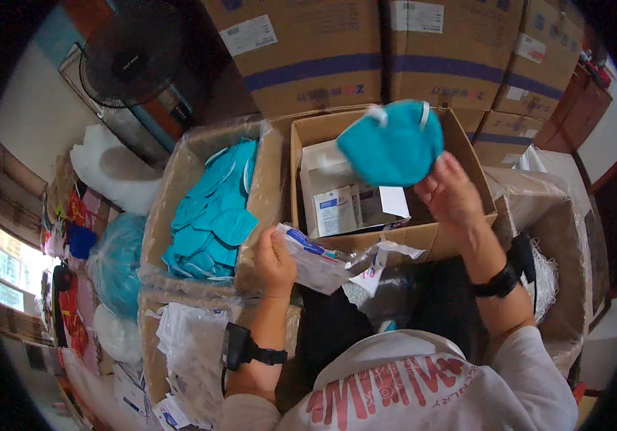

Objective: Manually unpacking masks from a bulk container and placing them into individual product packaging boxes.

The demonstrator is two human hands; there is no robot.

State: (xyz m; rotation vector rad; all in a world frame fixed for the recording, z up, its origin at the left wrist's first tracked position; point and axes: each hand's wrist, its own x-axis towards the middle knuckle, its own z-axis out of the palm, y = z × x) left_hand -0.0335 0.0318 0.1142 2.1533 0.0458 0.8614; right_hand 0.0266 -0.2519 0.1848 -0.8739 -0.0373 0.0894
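Closed around the edge of a clear plastic bag (315, 262) with blue and white print, my left hand (275, 264) is in front of my lap. A teal cup-shaped face mask (394, 147) with white straps is pinched at its lower right edge by my right hand (456, 192). The mask is above an open cardboard carton (441, 241), slightly blurred. Inside that carton stand several small white packets (335, 210). Left of it, a plastic-lined box (156, 241) holds a heap of teal masks (211, 208).
Flat clear bags (190, 337) fill a box at my lower left. Another plastic-lined box (574, 266) at the right contains white strands (545, 280). Tall stacked cartons (308, 50) stand behind. A fan (132, 61) and a bulging bag of teal material (118, 262) are left.
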